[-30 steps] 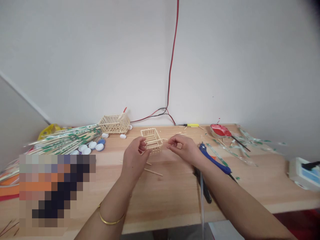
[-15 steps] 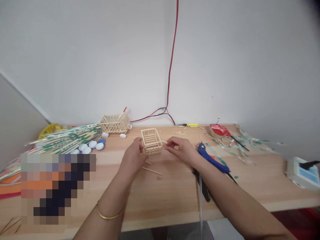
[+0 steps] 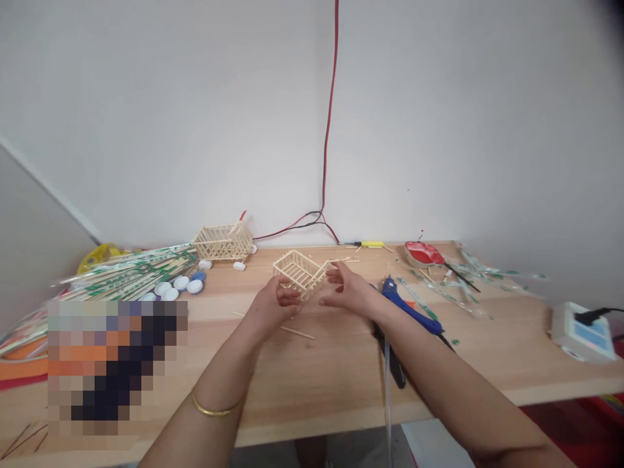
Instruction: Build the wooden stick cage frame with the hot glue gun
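A small open-topped basket (image 3: 296,269) built from thin wooden sticks stands between my hands, one corner towards me. My left hand (image 3: 273,304) is at its near left side, with curled fingers against the sticks. On the other side, my right hand (image 3: 351,290) has its fingers and thumb apart around the right corner, where a short stick piece juts outward; whether the fingertips touch it is hard to see. A loose stick (image 3: 298,333) lies on the wood in front of the basket.
A larger stick cart (image 3: 223,243) with white wheels stands by the wall. Bundled sticks (image 3: 141,273) and bottle caps (image 3: 181,283) lie left. Rightward are a blue glue gun (image 3: 409,305), a red paint dish (image 3: 423,253) with a brush, plastic wrappers and a white power box (image 3: 582,330).
The small basket has turned so a corner faces me. My left fingers have come round to its near side, and my right fingers have opened from a pinch.
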### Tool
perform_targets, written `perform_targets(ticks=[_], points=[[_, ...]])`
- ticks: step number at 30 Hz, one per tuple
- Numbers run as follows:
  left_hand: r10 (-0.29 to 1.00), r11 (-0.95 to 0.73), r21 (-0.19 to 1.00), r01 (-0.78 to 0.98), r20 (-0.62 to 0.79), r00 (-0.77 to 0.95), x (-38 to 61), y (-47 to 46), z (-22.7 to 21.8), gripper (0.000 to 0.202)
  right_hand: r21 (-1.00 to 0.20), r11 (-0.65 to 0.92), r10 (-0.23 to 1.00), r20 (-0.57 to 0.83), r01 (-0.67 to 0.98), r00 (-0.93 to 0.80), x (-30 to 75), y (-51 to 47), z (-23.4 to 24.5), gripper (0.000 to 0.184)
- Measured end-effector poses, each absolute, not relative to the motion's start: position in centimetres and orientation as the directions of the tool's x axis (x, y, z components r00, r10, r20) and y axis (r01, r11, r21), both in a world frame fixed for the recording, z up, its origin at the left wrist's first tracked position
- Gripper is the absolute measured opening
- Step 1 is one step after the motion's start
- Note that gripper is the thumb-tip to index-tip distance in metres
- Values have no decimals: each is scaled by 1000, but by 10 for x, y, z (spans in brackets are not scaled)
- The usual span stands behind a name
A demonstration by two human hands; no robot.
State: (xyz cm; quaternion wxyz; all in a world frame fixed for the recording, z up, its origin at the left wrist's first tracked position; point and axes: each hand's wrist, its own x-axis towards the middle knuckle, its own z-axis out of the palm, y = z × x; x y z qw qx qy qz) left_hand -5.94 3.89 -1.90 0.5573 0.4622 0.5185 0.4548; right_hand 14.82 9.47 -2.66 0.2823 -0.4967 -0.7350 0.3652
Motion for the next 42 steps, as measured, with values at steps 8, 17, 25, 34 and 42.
perform_targets(ticks=[8,17,25,34,42], points=[[965,221,970,-97,-204,163,-67,36,-13,58,-816,156,951,-28,557,-307,140,89,-19,109],[938,271,947,-171,-221,266,-56,32,-15,52,-815,188,942,-7,547,-334,131,88,-12,97],[980,38,980,196,-75,186,-52,30,-14,21,-706,284,944,86,649,-319,129,92,-15,59],[975,-93,963,252,139,-171,-68,37,-10,38,-826,214,936,21,521,-350,137,100,-18,56],[931,-105,970,219,173,-321,-76,43,-14,43,-976,66,879,-40,206,-474,157,100,-10,52]])
